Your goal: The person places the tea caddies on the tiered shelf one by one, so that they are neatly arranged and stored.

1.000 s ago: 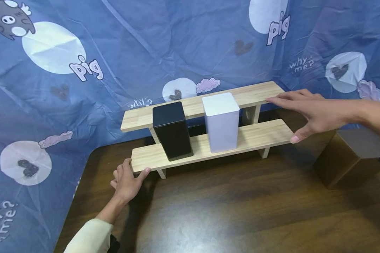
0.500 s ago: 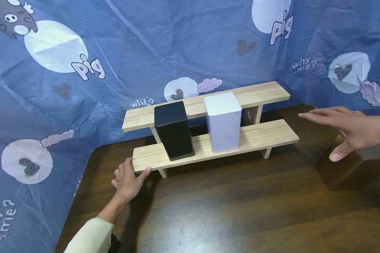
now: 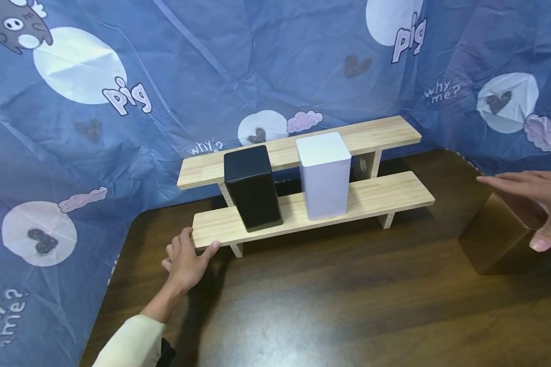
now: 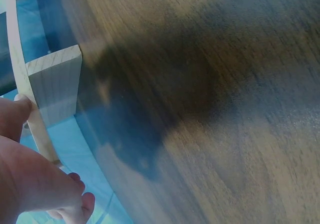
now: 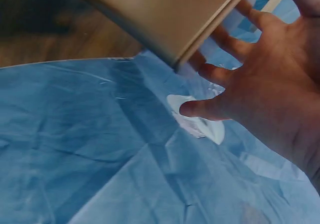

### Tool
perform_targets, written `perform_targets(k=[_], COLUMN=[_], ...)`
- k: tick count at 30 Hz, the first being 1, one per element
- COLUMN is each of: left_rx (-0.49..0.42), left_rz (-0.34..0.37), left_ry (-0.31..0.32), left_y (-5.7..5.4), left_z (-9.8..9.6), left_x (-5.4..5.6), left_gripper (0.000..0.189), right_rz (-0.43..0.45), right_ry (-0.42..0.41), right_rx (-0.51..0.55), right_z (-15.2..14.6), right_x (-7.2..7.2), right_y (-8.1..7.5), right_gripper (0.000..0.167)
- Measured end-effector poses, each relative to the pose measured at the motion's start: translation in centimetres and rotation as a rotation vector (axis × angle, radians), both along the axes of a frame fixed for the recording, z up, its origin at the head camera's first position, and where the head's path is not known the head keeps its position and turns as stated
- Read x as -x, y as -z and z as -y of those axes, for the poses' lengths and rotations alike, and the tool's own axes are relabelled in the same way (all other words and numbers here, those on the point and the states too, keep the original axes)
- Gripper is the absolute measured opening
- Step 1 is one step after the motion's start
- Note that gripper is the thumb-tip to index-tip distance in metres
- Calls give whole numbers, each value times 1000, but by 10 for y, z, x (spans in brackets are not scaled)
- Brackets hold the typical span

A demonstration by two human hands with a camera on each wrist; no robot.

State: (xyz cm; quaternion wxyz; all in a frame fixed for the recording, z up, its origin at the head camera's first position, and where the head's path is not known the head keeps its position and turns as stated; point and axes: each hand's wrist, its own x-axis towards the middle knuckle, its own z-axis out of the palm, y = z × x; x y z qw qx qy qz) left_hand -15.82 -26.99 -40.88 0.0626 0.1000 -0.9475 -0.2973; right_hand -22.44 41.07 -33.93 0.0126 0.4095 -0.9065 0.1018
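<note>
A two-tier wooden shelf stands on the dark table. My left hand holds the left end of its lower board, thumb at the front edge and fingers round the end; the left wrist view shows this thumb against the board. On the lower board stand a black box-shaped canister and a white one, side by side. At the far right my right hand is over a brown box, its fingers spread. In the right wrist view the fingers overlap the box's edge; contact is unclear.
The dark wooden table stretches in front of the shelf. Behind it hangs a blue printed cloth, close to the shelf's upper board. The table's left edge lies near my left arm.
My right hand has left the right end of the shelf and moved right and down to the brown box. The left hand has stayed at the shelf's left end.
</note>
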Motion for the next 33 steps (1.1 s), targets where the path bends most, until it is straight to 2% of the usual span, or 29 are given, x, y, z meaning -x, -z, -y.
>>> perform_targets(k=[3, 5, 7, 10, 13, 20, 27, 30, 33], left_rx=[2, 2, 1, 0, 2, 6, 16, 16, 13], left_rz=[5, 6, 3, -1, 0, 14, 15, 16, 15], left_ry=[0, 0, -1, -4, -6, -2, -6, -5, -2], left_y=[-1, -1, -1, -1, -1, -1, -1, -1, -2], left_z=[0, 0, 0, 0, 0, -1, -1, -1, -1], left_x=[0, 0, 0, 0, 0, -1, -1, -1, -1], left_gripper=[73, 73, 73, 73, 73, 74, 74, 74, 74], right_rz=[-39, -53, -68, -74, -66, -80, -33, -50, -103], right_ry=[-102, -114, -87, 21, 64, 12, 49, 28, 18], right_rx=[59, 65, 61, 17, 9, 62, 74, 96, 107], right_z=[-4, -6, -6, -7, -6, -2, -2, -2, -1], right_x=[5, 5, 4, 0, -1, -3, -5, -5, -5], right_y=[5, 7, 8, 9, 9, 7, 9, 9, 7], right_gripper=[139, 136, 135, 133, 131, 122, 122, 122, 119])
